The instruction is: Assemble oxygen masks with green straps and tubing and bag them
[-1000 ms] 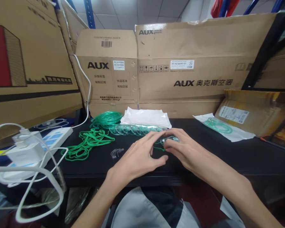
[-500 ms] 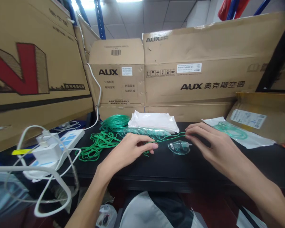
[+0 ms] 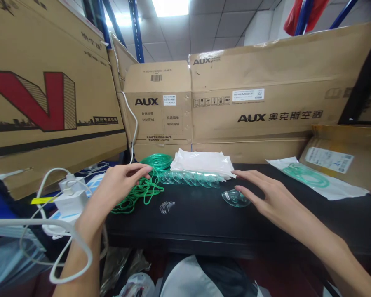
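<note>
My left hand (image 3: pixel 122 181) is over a tangled pile of green elastic cords (image 3: pixel 142 192), its thumb and fingers pinched on a cord at the pile's upper edge. My right hand (image 3: pixel 266 189) is open, thumb and fingers apart, just above the right side of a clear oxygen mask (image 3: pixel 235 199) lying on the black table (image 3: pixel 198 222). Its thumb partly covers the mask; I cannot tell if they touch. Between the hands lie several thin, curved silvery strips (image 3: pixel 167 207). Behind them stretches a row of nested clear masks (image 3: pixel 191 179).
White plastic packages (image 3: pixel 202 160) and coiled green tubing (image 3: pixel 157 161) stand at the back. A packaged coil of pale green tubing (image 3: pixel 307 175) lies right, by a carton (image 3: pixel 336 152). At left, a power strip with a white charger (image 3: pixel 70 202) and looping cables crosses near my left forearm.
My left hand has moved left to the cord pile. The cord stretched between my hands is gone from there, and my right hand has opened. The silvery strips are now uncovered.
</note>
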The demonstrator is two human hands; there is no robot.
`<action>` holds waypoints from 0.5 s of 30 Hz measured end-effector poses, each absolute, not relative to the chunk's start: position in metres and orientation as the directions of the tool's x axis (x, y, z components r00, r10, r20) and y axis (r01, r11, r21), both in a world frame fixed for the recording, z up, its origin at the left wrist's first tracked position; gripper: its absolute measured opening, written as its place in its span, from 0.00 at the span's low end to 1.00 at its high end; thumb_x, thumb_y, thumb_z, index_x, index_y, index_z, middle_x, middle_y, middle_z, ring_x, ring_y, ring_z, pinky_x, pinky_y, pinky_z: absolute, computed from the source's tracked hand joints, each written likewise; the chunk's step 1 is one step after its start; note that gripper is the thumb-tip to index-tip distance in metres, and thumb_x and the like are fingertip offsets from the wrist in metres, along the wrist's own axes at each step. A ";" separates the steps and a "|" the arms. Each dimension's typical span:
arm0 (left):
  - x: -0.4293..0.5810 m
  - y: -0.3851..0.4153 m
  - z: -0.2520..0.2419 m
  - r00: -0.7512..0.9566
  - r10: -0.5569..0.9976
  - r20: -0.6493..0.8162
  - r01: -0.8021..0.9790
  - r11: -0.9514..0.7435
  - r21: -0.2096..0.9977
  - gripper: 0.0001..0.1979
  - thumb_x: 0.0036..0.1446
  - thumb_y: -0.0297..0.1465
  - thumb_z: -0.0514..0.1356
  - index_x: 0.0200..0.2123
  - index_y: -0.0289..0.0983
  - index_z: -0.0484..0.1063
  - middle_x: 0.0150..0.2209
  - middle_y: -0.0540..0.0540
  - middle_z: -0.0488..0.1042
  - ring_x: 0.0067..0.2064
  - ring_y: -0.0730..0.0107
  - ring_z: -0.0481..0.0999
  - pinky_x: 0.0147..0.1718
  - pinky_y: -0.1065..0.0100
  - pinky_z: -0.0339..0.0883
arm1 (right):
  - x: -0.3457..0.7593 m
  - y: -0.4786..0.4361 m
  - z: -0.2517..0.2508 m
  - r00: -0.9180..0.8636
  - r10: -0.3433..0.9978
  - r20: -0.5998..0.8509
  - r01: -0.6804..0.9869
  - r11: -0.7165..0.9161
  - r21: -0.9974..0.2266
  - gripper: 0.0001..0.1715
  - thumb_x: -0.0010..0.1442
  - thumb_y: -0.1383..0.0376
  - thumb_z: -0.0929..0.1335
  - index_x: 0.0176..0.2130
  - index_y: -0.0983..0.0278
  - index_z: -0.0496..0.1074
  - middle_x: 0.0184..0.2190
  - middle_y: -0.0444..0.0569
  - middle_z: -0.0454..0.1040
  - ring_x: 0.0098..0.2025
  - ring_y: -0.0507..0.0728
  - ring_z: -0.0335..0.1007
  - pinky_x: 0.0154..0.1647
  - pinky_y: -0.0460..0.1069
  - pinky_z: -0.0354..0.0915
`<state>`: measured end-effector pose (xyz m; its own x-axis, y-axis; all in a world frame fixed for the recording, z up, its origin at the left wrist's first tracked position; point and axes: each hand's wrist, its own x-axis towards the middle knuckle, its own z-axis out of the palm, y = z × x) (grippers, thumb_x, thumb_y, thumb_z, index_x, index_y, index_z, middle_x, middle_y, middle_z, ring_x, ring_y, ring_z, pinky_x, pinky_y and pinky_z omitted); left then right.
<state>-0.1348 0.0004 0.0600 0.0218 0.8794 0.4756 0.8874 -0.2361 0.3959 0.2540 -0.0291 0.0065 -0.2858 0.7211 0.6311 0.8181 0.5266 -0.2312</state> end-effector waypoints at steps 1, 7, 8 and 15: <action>-0.142 0.004 0.058 -0.010 0.891 0.453 0.910 -0.180 0.374 0.27 0.61 0.56 0.52 0.35 0.43 0.82 0.24 0.50 0.78 0.26 0.63 0.72 0.30 0.66 0.61 | 0.257 -0.027 0.005 -0.288 0.728 0.622 0.826 0.518 -0.224 0.24 0.70 0.53 0.64 0.63 0.51 0.67 0.58 0.50 0.73 0.57 0.66 0.73 0.59 0.62 0.67; -0.169 0.020 0.039 -0.113 0.882 0.457 0.983 0.032 0.182 0.27 0.62 0.47 0.52 0.52 0.37 0.78 0.50 0.35 0.79 0.52 0.41 0.76 0.48 0.55 0.66 | 0.262 -0.023 0.001 -0.315 0.764 0.563 0.837 0.503 -0.214 0.24 0.70 0.51 0.63 0.62 0.50 0.68 0.59 0.49 0.73 0.58 0.65 0.73 0.59 0.62 0.67; -0.169 0.020 0.038 -0.105 0.873 0.476 0.986 0.030 0.163 0.27 0.62 0.47 0.52 0.53 0.36 0.77 0.52 0.33 0.78 0.55 0.40 0.74 0.50 0.54 0.66 | 0.262 -0.023 0.001 -0.317 0.768 0.556 0.838 0.502 -0.215 0.24 0.70 0.51 0.63 0.62 0.50 0.68 0.59 0.49 0.73 0.58 0.65 0.73 0.59 0.62 0.67; -0.165 0.020 0.032 -0.147 0.961 0.234 0.971 0.095 0.220 0.28 0.60 0.56 0.51 0.39 0.40 0.78 0.33 0.39 0.81 0.40 0.45 0.80 0.36 0.58 0.66 | 0.265 -0.021 -0.001 -0.307 0.824 0.477 0.863 0.452 -0.226 0.28 0.70 0.48 0.62 0.64 0.52 0.67 0.60 0.52 0.72 0.60 0.65 0.70 0.62 0.63 0.65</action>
